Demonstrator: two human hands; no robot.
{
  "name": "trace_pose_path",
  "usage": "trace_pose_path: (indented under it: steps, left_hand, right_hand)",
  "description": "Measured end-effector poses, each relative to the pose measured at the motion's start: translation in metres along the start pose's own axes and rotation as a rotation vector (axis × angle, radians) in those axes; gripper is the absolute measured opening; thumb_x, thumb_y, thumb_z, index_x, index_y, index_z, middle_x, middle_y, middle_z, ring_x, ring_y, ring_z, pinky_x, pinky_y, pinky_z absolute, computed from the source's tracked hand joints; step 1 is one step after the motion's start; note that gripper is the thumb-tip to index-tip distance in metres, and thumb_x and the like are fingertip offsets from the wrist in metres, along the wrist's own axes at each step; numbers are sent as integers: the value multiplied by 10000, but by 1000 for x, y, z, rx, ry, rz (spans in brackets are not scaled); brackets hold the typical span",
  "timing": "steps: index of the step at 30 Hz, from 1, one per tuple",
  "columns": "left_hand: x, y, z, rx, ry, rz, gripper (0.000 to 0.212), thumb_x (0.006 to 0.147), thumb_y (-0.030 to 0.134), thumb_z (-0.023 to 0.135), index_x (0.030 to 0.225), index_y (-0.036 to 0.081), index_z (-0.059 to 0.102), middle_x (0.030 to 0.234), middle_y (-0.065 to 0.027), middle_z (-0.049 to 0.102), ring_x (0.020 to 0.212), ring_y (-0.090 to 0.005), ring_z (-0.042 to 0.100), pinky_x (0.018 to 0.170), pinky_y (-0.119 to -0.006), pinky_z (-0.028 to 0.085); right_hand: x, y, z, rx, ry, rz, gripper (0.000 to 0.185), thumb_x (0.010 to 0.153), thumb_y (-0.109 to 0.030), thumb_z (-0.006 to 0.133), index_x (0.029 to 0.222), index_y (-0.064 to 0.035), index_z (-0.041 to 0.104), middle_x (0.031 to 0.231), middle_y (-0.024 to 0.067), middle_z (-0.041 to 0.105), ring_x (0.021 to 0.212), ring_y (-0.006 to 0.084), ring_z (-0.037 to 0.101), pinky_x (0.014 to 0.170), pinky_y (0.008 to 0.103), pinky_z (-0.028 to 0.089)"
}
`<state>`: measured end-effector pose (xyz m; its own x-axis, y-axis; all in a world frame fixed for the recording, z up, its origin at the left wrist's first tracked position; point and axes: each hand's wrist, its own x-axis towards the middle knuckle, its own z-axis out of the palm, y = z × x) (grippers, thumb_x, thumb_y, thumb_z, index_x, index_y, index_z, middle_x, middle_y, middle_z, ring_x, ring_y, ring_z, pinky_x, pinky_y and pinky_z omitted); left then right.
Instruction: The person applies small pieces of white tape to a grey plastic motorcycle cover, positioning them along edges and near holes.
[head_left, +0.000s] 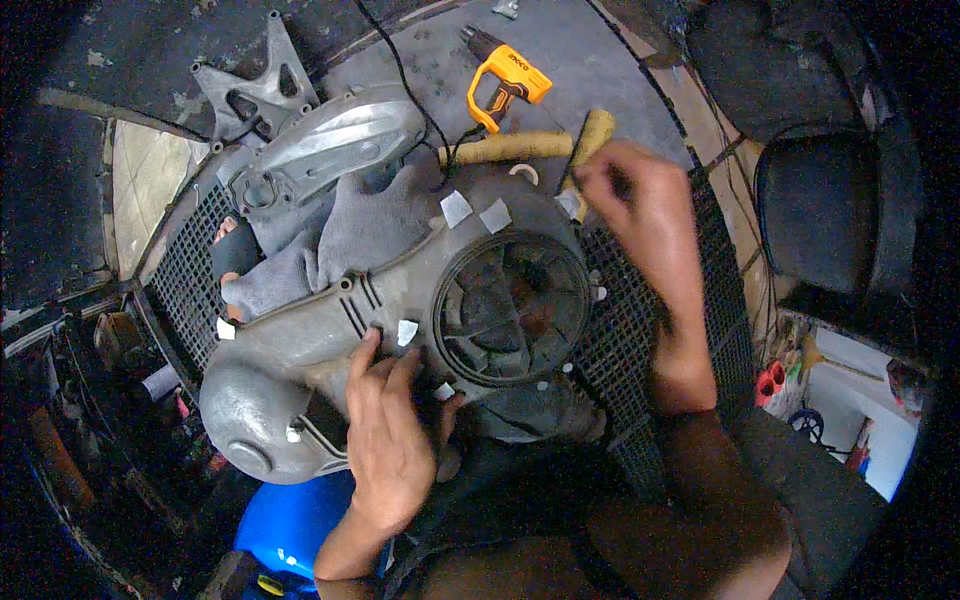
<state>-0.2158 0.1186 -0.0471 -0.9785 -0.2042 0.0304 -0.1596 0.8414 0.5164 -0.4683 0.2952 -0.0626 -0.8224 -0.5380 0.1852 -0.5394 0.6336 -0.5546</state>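
Observation:
A large grey metal engine cover (289, 341) lies in front of me, its round vented section (514, 307) on the right. My left hand (390, 435) rests on its near edge, fingers apart, beside a small white piece (407, 332). My right hand (637, 187) is blurred, its fingers bent close to another white piece (568, 202) and a rolled yellow abrasive sheet (596, 131). Whether those fingers hold anything cannot be seen. Two more white pieces, a left one (455, 209) and a right one (496, 216), sit on the cover's far rim.
Beyond the cover are a grey fabric glove (375, 217), a second metal casing (337, 146), a yellow roll (517, 146) and an INGCO heat gun (510, 79) with a black cord (394, 56). Black grid matting (622, 300) lies right, a blue object (300, 517) near left.

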Motion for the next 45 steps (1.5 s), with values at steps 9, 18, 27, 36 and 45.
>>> trace_pose_path:
  steps: [9, 18, 27, 36, 45]
  left_hand:
    - [-4, 1, 2, 4, -2, -40, 735, 706, 121, 871, 1302, -44, 473, 1170, -223, 535, 1302, -474, 463, 1043, -509, 432]
    - [-1, 7, 3, 22, 11, -29, 740, 699, 109, 876, 1301, -33, 470, 1183, -224, 533, 1310, -466, 462, 1041, -502, 431]
    - [2, 13, 5, 33, 30, -19, 747, 689, 71, 875, 1307, -29, 466, 1185, -226, 547, 1309, -452, 461, 1065, -508, 400]
    - [-5, 8, 3, 12, 69, -24, 773, 641, 58, 888, 1310, -8, 507, 1294, -249, 538, 1308, -434, 474, 1055, -478, 409]
    - [-2, 12, 1, 56, 67, 34, 740, 689, 88, 877, 1299, -54, 483, 1206, -236, 533, 1289, -466, 480, 1048, -509, 424]
  right_hand:
    - [-15, -13, -14, 248, 35, 111, 64, 810, -22, 678, 849, 14, 640, 784, 169, 651, 733, 325, 669, 675, 388, 510]
    - [-9, 8, 1, 183, -8, 60, 97, 837, -63, 683, 909, 1, 673, 808, 147, 637, 732, 298, 643, 680, 373, 508]
    - [-4, 19, -6, 438, -319, 61, 149, 933, -131, 687, 1012, -5, 687, 928, 26, 688, 869, 113, 616, 745, 265, 496]
    - [-1, 14, -1, 558, -224, 112, 139, 881, -138, 683, 884, -2, 713, 838, 86, 717, 720, 170, 662, 680, 323, 532]
    - [-49, 38, -8, 1253, 12, 511, 91, 970, -136, 606, 994, -53, 637, 1091, 125, 720, 817, 108, 595, 629, 238, 462]
